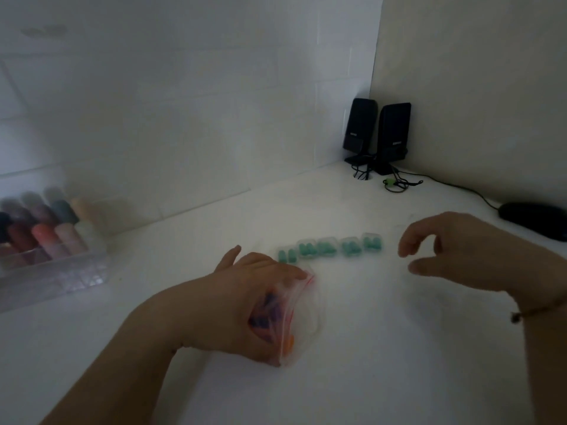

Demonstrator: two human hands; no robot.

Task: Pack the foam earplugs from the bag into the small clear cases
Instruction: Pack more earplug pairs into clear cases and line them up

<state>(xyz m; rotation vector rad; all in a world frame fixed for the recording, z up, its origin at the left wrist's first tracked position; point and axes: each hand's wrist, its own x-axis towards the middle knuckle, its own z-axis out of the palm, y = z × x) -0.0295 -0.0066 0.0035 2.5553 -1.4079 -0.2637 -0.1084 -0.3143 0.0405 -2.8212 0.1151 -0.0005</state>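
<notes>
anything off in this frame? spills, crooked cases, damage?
Nothing spilled or damaged that shows. The five clear cases with teal earplugs sit in a slightly uneven row, some turned a little. The left hand grips the zip bag; the right hand hovers empty. The image is dim and blurry, so fine detail is unclear.

Stood in the desk's far right corner: two black upright speakers (376,134), cables trailing. Lay near the right edge: a black computer mouse (535,218). Sat at the left edge: a clear plastic organiser box (46,240) of coloured bottles.
</notes>
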